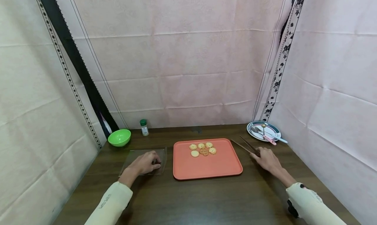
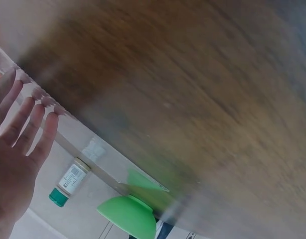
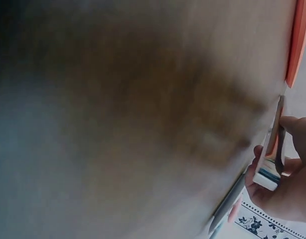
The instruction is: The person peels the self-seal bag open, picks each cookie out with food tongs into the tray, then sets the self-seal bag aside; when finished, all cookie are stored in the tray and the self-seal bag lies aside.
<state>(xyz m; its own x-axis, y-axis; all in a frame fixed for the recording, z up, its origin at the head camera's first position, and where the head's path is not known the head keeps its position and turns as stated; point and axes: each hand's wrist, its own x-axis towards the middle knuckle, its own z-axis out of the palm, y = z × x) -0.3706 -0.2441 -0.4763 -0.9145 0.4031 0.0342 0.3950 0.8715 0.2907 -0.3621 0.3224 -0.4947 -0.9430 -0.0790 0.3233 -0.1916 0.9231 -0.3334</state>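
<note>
My left hand (image 1: 147,162) rests over a clear flat sheet (image 1: 160,153) that lies on the table's left part. In the left wrist view its fingers (image 2: 43,142) look loosely extended, fingertips at the surface, holding nothing visible. On the right, my right hand (image 1: 267,159) holds a pair of metal tongs (image 1: 243,146), whose spread tips point toward the tray's right edge. The right wrist view shows thumb and fingers around the tongs (image 3: 278,137). Between the hands lies a coral tray (image 1: 206,169) with several small round biscuits (image 1: 203,148) near its back.
A green bowl (image 1: 119,138) stands at the back left, beside a small green-capped jar (image 1: 144,127). At the back right a rimmed plate (image 1: 256,133) carries cutlery, including a pink-handled piece (image 1: 269,140). Cloth curtains (image 1: 188,61) enclose the table (image 1: 188,202) on three sides.
</note>
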